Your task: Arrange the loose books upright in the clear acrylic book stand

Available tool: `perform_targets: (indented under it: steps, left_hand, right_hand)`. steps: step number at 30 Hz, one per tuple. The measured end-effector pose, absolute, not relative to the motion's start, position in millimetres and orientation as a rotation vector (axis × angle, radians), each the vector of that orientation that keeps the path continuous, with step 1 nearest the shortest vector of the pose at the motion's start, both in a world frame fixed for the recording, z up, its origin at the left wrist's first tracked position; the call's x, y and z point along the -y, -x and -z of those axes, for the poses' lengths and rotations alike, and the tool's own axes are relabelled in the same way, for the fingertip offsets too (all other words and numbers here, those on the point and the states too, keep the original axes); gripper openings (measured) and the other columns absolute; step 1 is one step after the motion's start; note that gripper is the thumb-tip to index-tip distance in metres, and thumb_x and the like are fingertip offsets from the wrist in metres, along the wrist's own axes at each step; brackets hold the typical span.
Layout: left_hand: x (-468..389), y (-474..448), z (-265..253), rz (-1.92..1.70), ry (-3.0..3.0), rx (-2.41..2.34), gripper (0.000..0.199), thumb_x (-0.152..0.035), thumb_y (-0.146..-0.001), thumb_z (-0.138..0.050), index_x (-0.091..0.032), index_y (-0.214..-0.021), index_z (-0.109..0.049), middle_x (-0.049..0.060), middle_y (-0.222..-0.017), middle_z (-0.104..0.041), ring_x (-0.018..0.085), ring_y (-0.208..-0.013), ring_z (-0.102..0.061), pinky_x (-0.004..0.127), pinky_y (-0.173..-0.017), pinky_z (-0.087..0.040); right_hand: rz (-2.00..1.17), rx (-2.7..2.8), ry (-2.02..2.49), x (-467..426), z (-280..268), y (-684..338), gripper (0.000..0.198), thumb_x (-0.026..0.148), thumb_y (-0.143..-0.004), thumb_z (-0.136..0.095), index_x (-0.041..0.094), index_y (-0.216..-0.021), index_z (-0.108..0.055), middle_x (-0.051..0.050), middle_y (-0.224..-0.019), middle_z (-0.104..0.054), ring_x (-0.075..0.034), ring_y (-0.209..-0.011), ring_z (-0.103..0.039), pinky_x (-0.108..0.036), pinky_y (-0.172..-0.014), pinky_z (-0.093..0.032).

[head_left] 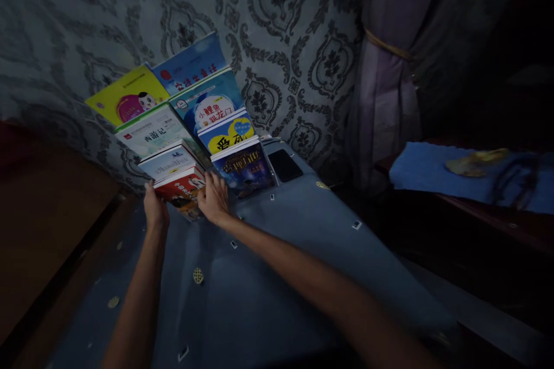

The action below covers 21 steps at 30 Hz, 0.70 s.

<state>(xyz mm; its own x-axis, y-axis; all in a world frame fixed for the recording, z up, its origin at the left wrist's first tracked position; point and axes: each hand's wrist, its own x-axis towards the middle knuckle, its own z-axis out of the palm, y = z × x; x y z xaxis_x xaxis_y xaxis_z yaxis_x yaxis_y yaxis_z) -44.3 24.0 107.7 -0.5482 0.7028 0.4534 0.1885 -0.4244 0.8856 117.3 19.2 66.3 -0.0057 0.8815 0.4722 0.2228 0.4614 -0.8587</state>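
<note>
Standing books fill two rows, one behind another, against the wall. At the front of the left row, a red book (182, 189) with a picture cover is gripped at its left edge by my left hand (156, 209) and at its right edge by my right hand (213, 198). Behind it are a pale blue book (169, 162), a white and green book (152, 131) and a yellow book (126, 95). The right row has a dark blue book (244, 168) in front, then a blue and yellow book (228, 131), a teal book (208, 105) and a blue book (190, 63).
A blue-grey cloth (277, 265) with small printed patches covers the table. A dark phone-like slab (284, 165) lies right of the books. Patterned wallpaper (298, 40) and a tied purple curtain (389, 86) stand behind. Farther right, a blue cloth (424, 173) covers another surface.
</note>
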Motion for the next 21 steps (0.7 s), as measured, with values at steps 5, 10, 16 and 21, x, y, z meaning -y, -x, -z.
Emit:
perform_targets:
  steps: [5,10,16,21]
  left_hand:
    - [-33,43,-111,-2.110,-1.303,-1.312,0.054,-0.060,-0.094,-0.050,-0.016,-0.121,-0.066,0.012,-0.130,-0.068,0.022,-0.125,-0.063,0.036,-0.110,-0.046]
    - [-32,45,-103,-2.144,-1.413,-1.387,0.056,-0.061,-0.096,-0.047,-0.017,-0.125,-0.066,0.010,-0.131,-0.068,0.023,-0.126,-0.061,0.037,-0.112,-0.044]
    - [-37,49,-97,-2.140,-1.397,-1.356,0.058,-0.064,-0.095,-0.047,-0.019,-0.126,-0.067,0.009,-0.129,-0.069,0.023,-0.124,-0.062,0.037,-0.110,-0.045]
    - [-37,48,-93,-2.122,-1.352,-1.362,0.059,-0.065,-0.094,-0.049,-0.019,-0.128,-0.065,0.009,-0.133,-0.068,0.023,-0.126,-0.061,0.037,-0.110,-0.045]
  right_hand:
    - [-0.839,1.492,0.885,-39,-84,-102,0.083,0.027,-0.084,-0.059,0.005,-0.158,-0.027,-0.021,-0.161,-0.037,-0.031,-0.151,-0.033,-0.044,-0.126,-0.026]
    - [-0.820,1.418,0.906,-49,-85,-88,0.083,0.025,-0.083,-0.060,0.000,-0.156,-0.028,-0.024,-0.161,-0.036,-0.030,-0.152,-0.033,-0.043,-0.126,-0.026]
    - [-0.765,1.316,0.823,-57,-73,-79,0.081,0.022,-0.076,-0.063,0.013,-0.153,-0.037,-0.016,-0.155,-0.048,-0.030,-0.147,-0.041,-0.044,-0.124,-0.031]
    - [-0.781,1.324,0.840,-58,-68,-84,0.077,0.023,-0.076,-0.062,0.015,-0.150,-0.042,-0.014,-0.152,-0.052,-0.030,-0.143,-0.047,-0.046,-0.122,-0.035]
